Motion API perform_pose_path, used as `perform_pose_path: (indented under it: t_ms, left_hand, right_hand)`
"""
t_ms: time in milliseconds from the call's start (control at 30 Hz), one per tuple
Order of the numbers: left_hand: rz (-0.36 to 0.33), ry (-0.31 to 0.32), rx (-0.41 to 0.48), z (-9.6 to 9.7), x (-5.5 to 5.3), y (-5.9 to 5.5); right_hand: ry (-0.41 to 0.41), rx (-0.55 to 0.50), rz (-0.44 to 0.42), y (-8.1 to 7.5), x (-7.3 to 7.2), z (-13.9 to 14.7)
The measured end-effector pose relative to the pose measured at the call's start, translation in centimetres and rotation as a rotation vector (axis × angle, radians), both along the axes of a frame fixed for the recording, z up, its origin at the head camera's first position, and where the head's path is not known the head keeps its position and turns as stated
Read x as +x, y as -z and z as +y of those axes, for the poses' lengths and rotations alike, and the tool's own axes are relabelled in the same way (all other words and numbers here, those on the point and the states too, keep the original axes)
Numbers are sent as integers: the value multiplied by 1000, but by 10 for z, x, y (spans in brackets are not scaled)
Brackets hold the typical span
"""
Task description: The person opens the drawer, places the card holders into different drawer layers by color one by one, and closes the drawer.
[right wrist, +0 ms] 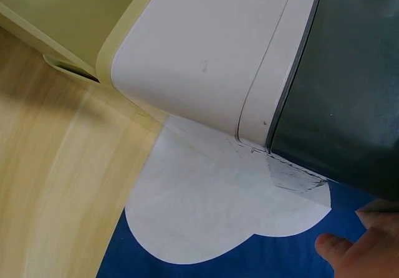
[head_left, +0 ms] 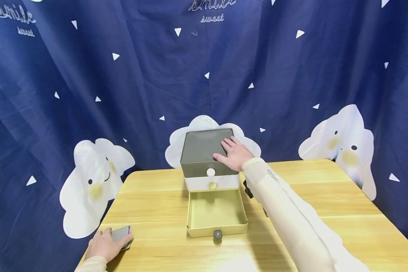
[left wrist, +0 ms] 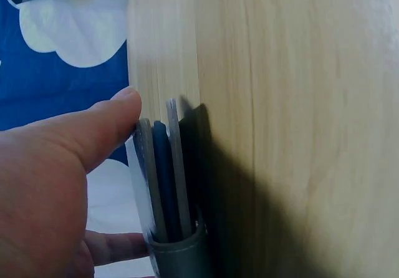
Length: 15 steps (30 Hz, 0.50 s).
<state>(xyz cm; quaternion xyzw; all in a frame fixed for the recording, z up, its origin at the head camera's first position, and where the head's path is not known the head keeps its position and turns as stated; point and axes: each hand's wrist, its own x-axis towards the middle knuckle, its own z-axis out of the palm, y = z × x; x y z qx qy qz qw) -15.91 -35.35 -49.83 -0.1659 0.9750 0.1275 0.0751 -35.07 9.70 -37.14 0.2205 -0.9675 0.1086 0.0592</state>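
Note:
At the table's front left, my left hand (head_left: 104, 243) grips a small grey wallet (head_left: 121, 234) between thumb and fingers. Its layered folded edges face the left wrist view, where the wallet (left wrist: 181, 258) stands on edge against the wood. My right hand (head_left: 236, 154) lies flat with fingers spread on the dark grey top of a small drawer cabinet (head_left: 204, 145). Below a white tier, the cabinet's yellow bottom drawer (head_left: 217, 230) is pulled out, with nothing visible inside and a grey knob on its front. Right fingertips (right wrist: 333, 247) show at the corner of the right wrist view.
The cabinet stands at the back of a wooden table (head_left: 156, 211). A dark object (head_left: 247, 189) lies to the cabinet's right, partly hidden by my right sleeve. Behind the table hangs a blue curtain (head_left: 149, 75) with white clouds and triangles.

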Motion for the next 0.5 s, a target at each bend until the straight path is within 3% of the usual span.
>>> perform_pose_path:
  t_ms: [200, 500]
  left_hand:
    - [1, -4, 18, -5, -1, 6]
    - [32, 19, 39, 14, -4, 5]
  right_hand:
    - [-9, 12, 10, -1, 0, 0]
    - [-7, 11, 12, 1, -1, 0]
